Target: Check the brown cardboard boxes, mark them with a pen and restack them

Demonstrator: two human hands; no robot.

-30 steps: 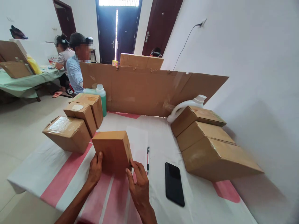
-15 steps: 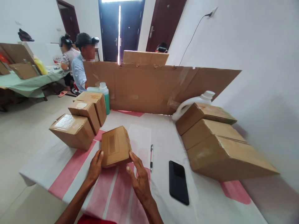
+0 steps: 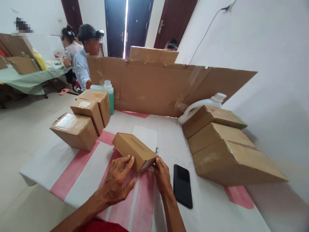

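Note:
A small brown cardboard box point(image 3: 131, 146) is in front of me, turned at an angle, with a dark printed rectangle on its top. My right hand point(image 3: 162, 174) grips its right-hand corner between thumb and fingers. Against the box's near side rest the fingertips of my left hand point(image 3: 118, 178), its thumb spread away from them. Just beyond my right fingers a pen point(image 3: 156, 150) shows only in part, the rest hidden by the hand and box. To the right of my right hand lies a black smartphone point(image 3: 182, 187).
Several cardboard boxes point(image 3: 74, 132) line the table's left side, near a bottle of green liquid point(image 3: 111, 100). More boxes point(image 3: 217, 161) and a white jug point(image 3: 205, 104) stand right. A cardboard screen point(image 3: 149, 87) closes the back. Other people sit beyond, including one in a blue shirt point(image 3: 82, 69).
The box has been turned and shifted right, its corner now toward me. My right hand has closed on that corner; my left hand has moved right along the near side, thumb now spread.

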